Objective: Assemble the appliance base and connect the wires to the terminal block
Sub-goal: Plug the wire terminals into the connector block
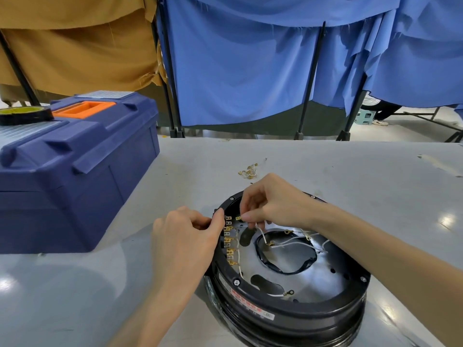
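grey table (325,166), blue curtains (238,71) behind; left hand (185,236) grips appliance base (300,311), right hand (270,199) pinches white wire (260,230).

You are looking down on a grey worktop (350,171) that is filling the lower half of the frame, its glossy surface catching pale glare at the lower left and far right. A dark blue toolbox (75,184) with an orange handle is sitting on it at the left. The round black appliance base (288,309) is resting on it right of centre at the bottom, open side up. A small heap of brass terminals (248,171) is lying just above the base, near mid-frame.
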Motion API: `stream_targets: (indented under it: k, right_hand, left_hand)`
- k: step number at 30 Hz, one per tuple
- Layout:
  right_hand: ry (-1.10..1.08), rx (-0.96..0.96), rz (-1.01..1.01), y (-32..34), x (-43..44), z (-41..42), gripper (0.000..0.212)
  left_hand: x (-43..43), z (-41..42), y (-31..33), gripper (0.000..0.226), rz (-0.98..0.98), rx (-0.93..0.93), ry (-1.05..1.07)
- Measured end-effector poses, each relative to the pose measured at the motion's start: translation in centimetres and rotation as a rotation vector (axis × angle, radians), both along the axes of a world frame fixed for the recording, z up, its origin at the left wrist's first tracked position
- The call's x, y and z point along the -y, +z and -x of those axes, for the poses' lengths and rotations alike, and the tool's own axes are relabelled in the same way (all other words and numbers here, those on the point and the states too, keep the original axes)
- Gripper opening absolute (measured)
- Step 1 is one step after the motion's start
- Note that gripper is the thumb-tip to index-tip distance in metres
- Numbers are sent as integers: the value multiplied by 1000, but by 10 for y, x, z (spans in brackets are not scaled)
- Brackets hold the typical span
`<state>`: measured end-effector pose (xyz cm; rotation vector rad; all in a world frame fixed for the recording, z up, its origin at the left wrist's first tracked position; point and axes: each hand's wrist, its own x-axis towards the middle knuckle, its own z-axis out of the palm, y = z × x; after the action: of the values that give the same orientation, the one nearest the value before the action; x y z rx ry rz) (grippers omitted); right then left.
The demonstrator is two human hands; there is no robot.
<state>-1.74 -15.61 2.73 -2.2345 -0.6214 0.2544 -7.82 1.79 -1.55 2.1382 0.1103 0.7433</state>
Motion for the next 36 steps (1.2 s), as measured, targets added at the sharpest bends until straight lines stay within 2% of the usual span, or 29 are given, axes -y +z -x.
stream_targets:
  k: [11, 22, 29, 36]
  right_hand:
    - [-146, 91, 5, -8, -12, 15, 12]
    - [-363, -101, -87, -13, -24, 24, 26]
    - [-442, -77, -117, -13, -27, 26, 18]
    - [-450, -92, -144, -13, -28, 29, 21]
  left_hand:
    - [0, -1, 0, 38, 23, -32, -8]
    - [-1, -1, 0, 41, -1, -47, -8]
    - [-1, -1, 0, 39, -4, -34, -10]
    - [0, 0, 1, 41, -10, -45, -7]
